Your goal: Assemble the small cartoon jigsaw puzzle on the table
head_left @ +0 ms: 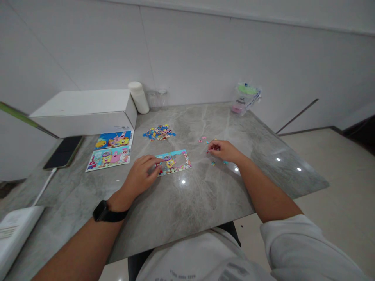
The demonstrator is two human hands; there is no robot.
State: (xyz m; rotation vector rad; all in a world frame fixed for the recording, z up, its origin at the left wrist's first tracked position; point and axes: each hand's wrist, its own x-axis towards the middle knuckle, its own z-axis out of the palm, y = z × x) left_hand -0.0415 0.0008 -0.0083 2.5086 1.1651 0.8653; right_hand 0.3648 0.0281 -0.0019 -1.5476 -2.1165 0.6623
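A partly assembled jigsaw puzzle (170, 165) of cartoon characters lies on the table, with a gap showing grey in its right half. My left hand (143, 171) rests at its left end, fingers stretched out and touching it. Right of the puzzle, my right hand (224, 151) is closed in a pinch just over the tabletop. A small dark-and-pink puzzle piece (208, 151) shows at its fingertips. Loose pieces lie around that hand, among them a pink piece (200, 141) and a teal piece (225, 162). Behind the puzzle is a heap of puzzle pieces (159, 132).
Two picture cards (109, 158) lie left of the puzzle. A phone (63, 152) on a white cable is farther left. Along the back stand a white box (84, 111), a white bottle (139, 97), clear glasses (162, 99) and a plastic bag (244, 99). The table's right edge slopes away.
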